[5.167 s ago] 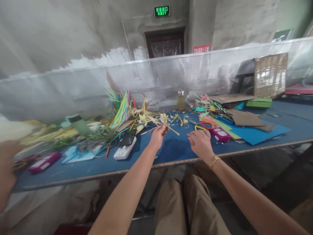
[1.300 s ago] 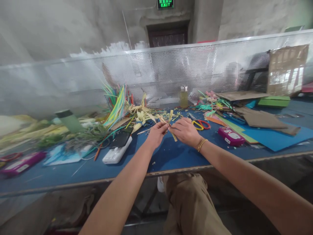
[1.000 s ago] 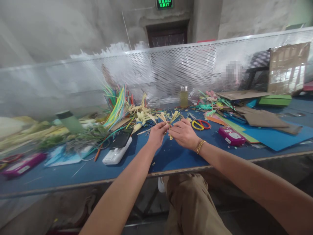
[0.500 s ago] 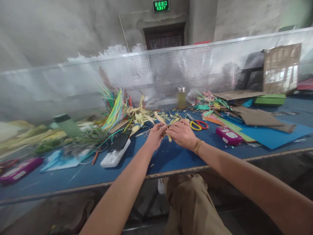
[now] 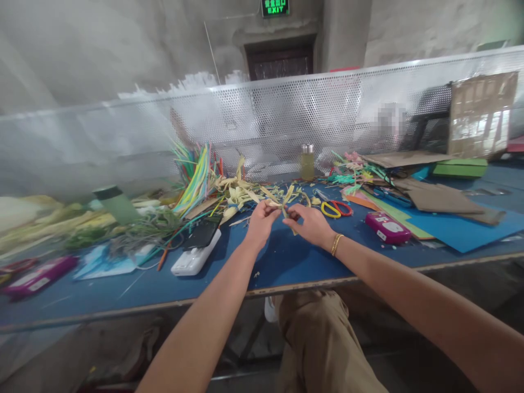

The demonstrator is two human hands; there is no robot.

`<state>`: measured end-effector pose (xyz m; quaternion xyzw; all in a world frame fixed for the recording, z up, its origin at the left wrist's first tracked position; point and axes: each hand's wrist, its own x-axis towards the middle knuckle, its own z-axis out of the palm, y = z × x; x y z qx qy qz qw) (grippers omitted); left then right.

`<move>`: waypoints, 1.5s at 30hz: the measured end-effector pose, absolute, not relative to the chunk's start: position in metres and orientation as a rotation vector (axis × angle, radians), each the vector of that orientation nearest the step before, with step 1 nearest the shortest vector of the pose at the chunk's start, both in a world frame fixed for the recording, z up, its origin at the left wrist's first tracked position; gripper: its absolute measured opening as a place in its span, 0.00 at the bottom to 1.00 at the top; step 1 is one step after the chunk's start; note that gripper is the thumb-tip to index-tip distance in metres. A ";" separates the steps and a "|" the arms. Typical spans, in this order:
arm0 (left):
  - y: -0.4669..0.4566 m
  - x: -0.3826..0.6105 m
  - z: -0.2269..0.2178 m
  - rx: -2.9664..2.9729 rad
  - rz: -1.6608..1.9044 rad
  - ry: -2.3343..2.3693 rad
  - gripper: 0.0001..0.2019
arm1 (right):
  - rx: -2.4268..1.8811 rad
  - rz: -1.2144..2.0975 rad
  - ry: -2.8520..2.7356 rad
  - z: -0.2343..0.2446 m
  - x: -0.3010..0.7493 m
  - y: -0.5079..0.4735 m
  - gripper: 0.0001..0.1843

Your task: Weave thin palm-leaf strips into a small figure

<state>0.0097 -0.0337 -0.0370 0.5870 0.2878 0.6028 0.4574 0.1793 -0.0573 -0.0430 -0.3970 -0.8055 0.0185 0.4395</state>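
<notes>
A small bundle of dry yellow leaf strips (image 5: 282, 203) is held above the blue table (image 5: 286, 262) between both hands. My left hand (image 5: 261, 221) pinches its left side with closed fingers. My right hand (image 5: 311, 222), with a gold bracelet on the wrist, grips a strip hanging from its right side. Loose strip ends stick up and out past my fingers.
A heap of yellow strips (image 5: 235, 192) and coloured straws (image 5: 197, 172) lies behind my left hand. A black phone (image 5: 202, 232) on a white power bank (image 5: 193, 259) sits to the left. Scissors (image 5: 334, 208), a magenta case (image 5: 387, 227), a small jar (image 5: 307, 162) and paper sheets are to the right.
My right hand, which rested on the table five seconds ago, has joined the left on the strips. In the last second it has pulled slightly right, drawing one strip down.
</notes>
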 end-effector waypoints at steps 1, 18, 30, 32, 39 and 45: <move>-0.035 0.010 -0.037 1.483 1.481 0.741 0.10 | -1.013 0.062 -1.998 -0.045 0.180 -0.055 0.10; -0.041 0.010 -0.035 1.535 1.429 0.834 0.07 | -1.063 -0.099 -1.990 -0.049 0.184 -0.041 0.12; -0.035 0.004 -0.034 1.810 1.468 0.982 0.04 | -0.890 0.087 -2.006 -0.048 0.189 -0.039 0.10; -0.035 0.005 -0.036 1.757 1.473 0.998 0.05 | -0.892 0.084 -1.989 -0.048 0.189 -0.038 0.10; -0.036 0.007 -0.038 1.613 1.415 0.984 0.10 | -0.819 0.205 -1.895 -0.044 0.189 -0.038 0.08; -0.035 0.008 -0.040 1.456 1.335 0.875 0.10 | -0.806 0.338 -1.875 -0.047 0.192 -0.033 0.08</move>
